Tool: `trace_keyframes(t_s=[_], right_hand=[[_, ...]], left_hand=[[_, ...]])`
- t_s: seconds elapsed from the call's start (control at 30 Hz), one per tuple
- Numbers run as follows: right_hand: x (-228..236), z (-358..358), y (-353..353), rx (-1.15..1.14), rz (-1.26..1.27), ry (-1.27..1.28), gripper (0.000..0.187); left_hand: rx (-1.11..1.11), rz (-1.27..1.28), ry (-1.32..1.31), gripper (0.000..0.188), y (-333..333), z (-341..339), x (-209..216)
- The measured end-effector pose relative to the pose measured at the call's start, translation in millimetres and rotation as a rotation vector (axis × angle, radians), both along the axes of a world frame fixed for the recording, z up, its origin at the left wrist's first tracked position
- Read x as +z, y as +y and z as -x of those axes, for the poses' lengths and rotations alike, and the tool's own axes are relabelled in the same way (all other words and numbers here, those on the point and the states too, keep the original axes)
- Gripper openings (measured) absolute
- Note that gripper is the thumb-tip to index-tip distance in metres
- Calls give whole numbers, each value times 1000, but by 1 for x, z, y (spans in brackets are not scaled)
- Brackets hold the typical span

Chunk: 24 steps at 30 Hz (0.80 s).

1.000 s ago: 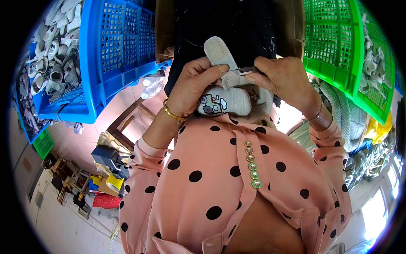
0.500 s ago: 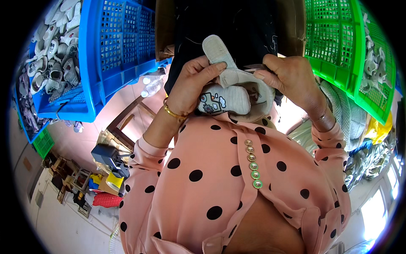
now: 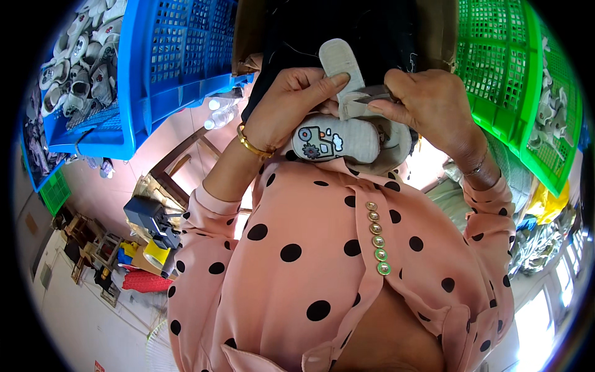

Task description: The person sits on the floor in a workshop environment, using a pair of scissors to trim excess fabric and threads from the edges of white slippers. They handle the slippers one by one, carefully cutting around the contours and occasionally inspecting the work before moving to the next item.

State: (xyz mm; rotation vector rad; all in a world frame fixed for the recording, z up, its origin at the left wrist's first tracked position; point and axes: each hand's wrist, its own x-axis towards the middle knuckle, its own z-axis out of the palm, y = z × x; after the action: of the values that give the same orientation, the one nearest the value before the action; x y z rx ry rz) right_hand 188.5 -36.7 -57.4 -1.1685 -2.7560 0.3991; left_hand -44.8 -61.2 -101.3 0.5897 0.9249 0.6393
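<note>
In my lap I hold a pale grey fabric child's shoe [image 3: 361, 139] with a colourful vehicle-and-cloud motif. My left hand [image 3: 294, 99] is closed on it, the thumb pressing a long rounded flap [image 3: 339, 59] that points away from me. Opposite, my right hand [image 3: 437, 108] is closed round small metal snips [image 3: 376, 97], mostly hidden by the fingers. Their pointed blades lie against the shoe's fabric at the base of the flap. Whether the blades are apart or together is hard to make out.
At the left, a blue plastic crate [image 3: 133, 93] holds many similar shoes. A green crate [image 3: 496, 68] with more pieces stands at the right. Dark cloth [image 3: 291, 37] with loose threads covers my lap. Plastic bottles [image 3: 222, 115] and a wooden stool [image 3: 186, 158] are at the left.
Both hands and the shoe have shifted slightly away from me, and the shoe slightly right. The flap stands more upright, and the snips' blades now show more over the fabric.
</note>
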Motion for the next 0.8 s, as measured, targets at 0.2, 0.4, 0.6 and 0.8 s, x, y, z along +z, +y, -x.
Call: trace_keyframes(t_s=[0.2,0.4,0.6,0.8], right_hand=[[-17,10,1,-213,577,419,42],[-27,16,-4,-323,1092,676,32],[-34,18,-10,-299,996,685,31],[-3,2,-2,-1,153,251,43]], left_hand=[[-15,-48,-77,27,0,0,-2],[-47,-111,54,17,-5,-4,8],[-187,-45,-31,16,7,13,5],[-118,74,-121,17,5,14,1]])
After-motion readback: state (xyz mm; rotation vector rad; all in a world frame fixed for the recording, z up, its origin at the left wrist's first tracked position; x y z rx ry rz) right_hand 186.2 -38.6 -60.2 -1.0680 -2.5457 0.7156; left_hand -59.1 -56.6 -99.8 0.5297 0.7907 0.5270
